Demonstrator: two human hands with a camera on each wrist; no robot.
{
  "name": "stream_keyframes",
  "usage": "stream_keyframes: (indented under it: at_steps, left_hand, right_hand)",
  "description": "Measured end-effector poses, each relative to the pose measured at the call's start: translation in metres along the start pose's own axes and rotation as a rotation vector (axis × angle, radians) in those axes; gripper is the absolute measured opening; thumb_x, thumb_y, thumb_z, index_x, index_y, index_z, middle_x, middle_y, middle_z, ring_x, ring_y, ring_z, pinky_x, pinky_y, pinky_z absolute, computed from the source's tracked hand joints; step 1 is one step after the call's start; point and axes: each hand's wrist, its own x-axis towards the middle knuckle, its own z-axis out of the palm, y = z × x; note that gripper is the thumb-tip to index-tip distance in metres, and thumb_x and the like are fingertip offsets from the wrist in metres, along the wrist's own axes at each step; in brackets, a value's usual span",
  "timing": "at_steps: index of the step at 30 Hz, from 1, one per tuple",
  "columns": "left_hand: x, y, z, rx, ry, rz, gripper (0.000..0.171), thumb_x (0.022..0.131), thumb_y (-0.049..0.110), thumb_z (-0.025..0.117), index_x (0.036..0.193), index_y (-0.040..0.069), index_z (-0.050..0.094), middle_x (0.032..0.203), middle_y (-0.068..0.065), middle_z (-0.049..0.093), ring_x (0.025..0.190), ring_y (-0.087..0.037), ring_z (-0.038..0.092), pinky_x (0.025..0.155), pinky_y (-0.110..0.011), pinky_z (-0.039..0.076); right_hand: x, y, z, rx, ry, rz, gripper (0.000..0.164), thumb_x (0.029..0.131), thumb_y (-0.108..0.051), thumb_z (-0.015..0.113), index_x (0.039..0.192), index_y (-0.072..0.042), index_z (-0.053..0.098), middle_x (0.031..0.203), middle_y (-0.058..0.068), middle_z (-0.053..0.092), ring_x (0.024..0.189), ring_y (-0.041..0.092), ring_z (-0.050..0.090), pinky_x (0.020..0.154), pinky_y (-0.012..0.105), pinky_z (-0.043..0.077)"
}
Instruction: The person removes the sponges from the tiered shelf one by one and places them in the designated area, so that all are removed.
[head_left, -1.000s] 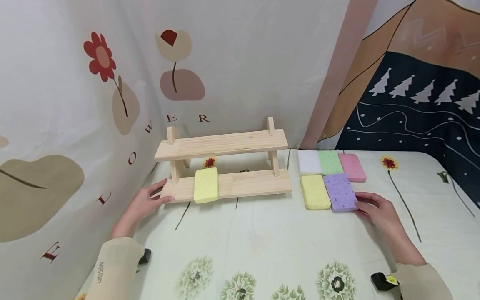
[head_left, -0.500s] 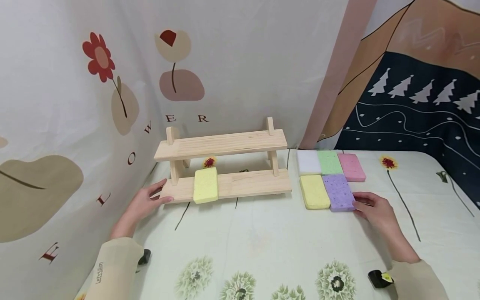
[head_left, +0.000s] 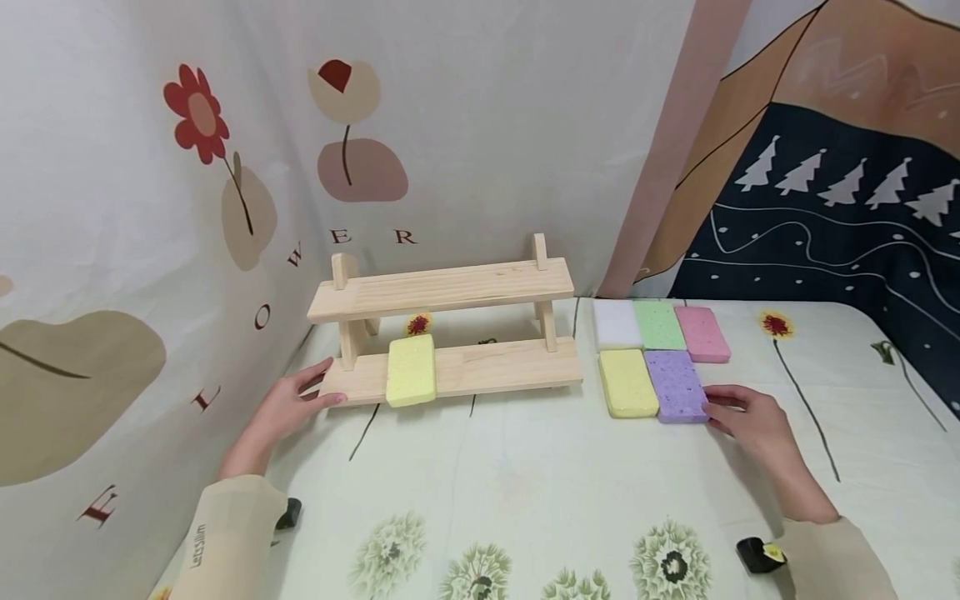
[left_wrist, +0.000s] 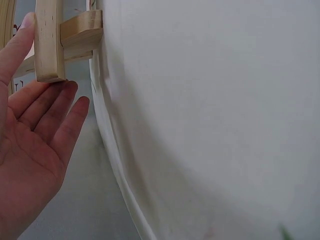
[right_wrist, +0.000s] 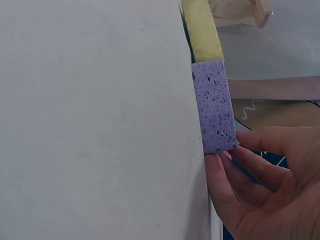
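My left hand (head_left: 288, 407) grips the left end of the lower board of a two-tier wooden shelf (head_left: 457, 287). In the left wrist view the thumb lies along one side of the board, with the fingertips against its end. A yellow sponge (head_left: 411, 371) leans on the front of the lower board, left of the middle. To the right, my right hand (head_left: 753, 421) pinches the near right corner of a purple sponge (head_left: 675, 385). That sponge lies flat beside a second yellow sponge (head_left: 628, 383). In the right wrist view the purple sponge (right_wrist: 215, 107) touches the yellow one end to end.
Behind these two lie white (head_left: 618, 323), green (head_left: 659, 325) and pink (head_left: 702, 333) sponges in a row. A printed cloth wall (head_left: 480, 125) stands close behind and left of the shelf. Flower-print cloth (head_left: 517, 475) covers the table.
The purple sponge has shifted slightly left, and settled flat and straight beside the yellow sponge, with my right hand following. My left hand and the shelf have stayed put.
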Motion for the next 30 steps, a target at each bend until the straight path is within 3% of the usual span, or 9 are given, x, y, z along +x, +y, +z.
stream_keyframes:
  at_steps: [6, 9, 12, 14, 17, 21, 24, 27, 30]
  left_hand:
    - [0.001, 0.000, 0.001, -0.004, -0.004, -0.008, 0.086, 0.092, 0.038, 0.071, 0.156, 0.000, 0.028, 0.159, -0.028, 0.028, 0.138, -0.049, 0.044, 0.108, -0.055, 0.046]
    - [0.002, -0.001, 0.002, -0.004, -0.009, -0.013, 0.087, 0.092, 0.039, 0.071, 0.156, 0.001, 0.027, 0.159, -0.028, 0.028, 0.138, -0.049, 0.043, 0.108, -0.055, 0.046]
    - [0.002, -0.002, 0.001, -0.004, -0.009, -0.015, 0.088, 0.092, 0.040, 0.071, 0.156, 0.001, 0.027, 0.160, -0.028, 0.027, 0.138, -0.049, 0.042, 0.108, -0.056, 0.045]
    - [0.002, -0.002, 0.001, -0.005, -0.008, -0.015, 0.087, 0.092, 0.040, 0.071, 0.156, 0.001, 0.027, 0.160, -0.027, 0.027, 0.138, -0.049, 0.042, 0.108, -0.056, 0.045]
    - [0.002, -0.003, 0.000, -0.001, -0.007, -0.010, 0.087, 0.092, 0.040, 0.071, 0.156, 0.001, 0.027, 0.160, -0.028, 0.028, 0.138, -0.049, 0.042, 0.108, -0.056, 0.045]
    - [0.002, -0.003, 0.001, -0.003, -0.006, -0.007, 0.087, 0.092, 0.039, 0.071, 0.156, 0.001, 0.028, 0.159, -0.028, 0.029, 0.137, -0.049, 0.044, 0.108, -0.056, 0.045]
    - [0.002, -0.003, 0.002, -0.005, -0.007, -0.008, 0.086, 0.092, 0.039, 0.071, 0.156, 0.001, 0.028, 0.159, -0.028, 0.029, 0.137, -0.049, 0.044, 0.108, -0.056, 0.046]
    - [0.001, -0.002, 0.001, -0.005, -0.009, -0.009, 0.087, 0.092, 0.039, 0.071, 0.156, 0.001, 0.027, 0.159, -0.028, 0.028, 0.138, -0.049, 0.043, 0.108, -0.055, 0.046]
    - [0.001, -0.001, 0.000, -0.005, -0.011, -0.007, 0.087, 0.092, 0.039, 0.071, 0.156, 0.002, 0.027, 0.160, -0.028, 0.027, 0.138, -0.049, 0.042, 0.108, -0.055, 0.045]
  right_hand:
    - [0.001, -0.003, -0.007, -0.003, 0.070, 0.008, 0.047, 0.100, -0.029, 0.059, 0.132, 0.006, 0.059, 0.122, 0.023, 0.068, 0.073, -0.021, 0.051, 0.064, 0.011, 0.053]
    - [0.002, -0.008, -0.010, 0.048, 0.092, -0.024, 0.046, 0.099, -0.025, 0.060, 0.132, 0.008, 0.059, 0.102, -0.004, 0.073, 0.075, -0.022, 0.052, 0.066, 0.008, 0.053]
    - [0.002, -0.016, -0.011, 0.108, 0.092, -0.049, 0.047, 0.099, -0.025, 0.061, 0.133, 0.008, 0.057, 0.090, -0.032, 0.060, 0.077, -0.023, 0.052, 0.068, 0.006, 0.053]
    - [0.003, -0.023, -0.010, 0.141, 0.091, -0.065, 0.048, 0.099, -0.026, 0.062, 0.134, 0.007, 0.057, 0.086, -0.040, 0.053, 0.079, -0.023, 0.052, 0.069, 0.005, 0.053]
    - [0.004, -0.035, -0.006, 0.159, 0.095, -0.094, 0.049, 0.099, -0.029, 0.062, 0.134, 0.005, 0.057, 0.085, -0.043, 0.053, 0.081, -0.023, 0.051, 0.070, 0.003, 0.051]
    - [0.006, -0.051, 0.004, 0.177, 0.084, -0.116, 0.047, 0.099, -0.028, 0.063, 0.133, 0.004, 0.059, 0.090, -0.036, 0.059, 0.082, -0.022, 0.052, 0.072, 0.003, 0.051]
    - [0.008, -0.063, 0.014, 0.185, 0.061, -0.125, 0.044, 0.100, -0.027, 0.062, 0.133, 0.002, 0.060, 0.109, -0.009, 0.073, 0.084, -0.020, 0.053, 0.074, 0.004, 0.052]
    - [0.009, -0.074, 0.025, 0.212, 0.025, -0.134, 0.043, 0.101, -0.026, 0.060, 0.134, 0.002, 0.058, 0.129, 0.020, 0.066, 0.085, -0.018, 0.055, 0.077, 0.006, 0.054]
    - [0.010, -0.085, 0.038, 0.265, -0.011, -0.140, 0.043, 0.101, -0.022, 0.060, 0.135, 0.003, 0.057, 0.133, 0.028, 0.061, 0.085, -0.017, 0.058, 0.079, 0.010, 0.056]
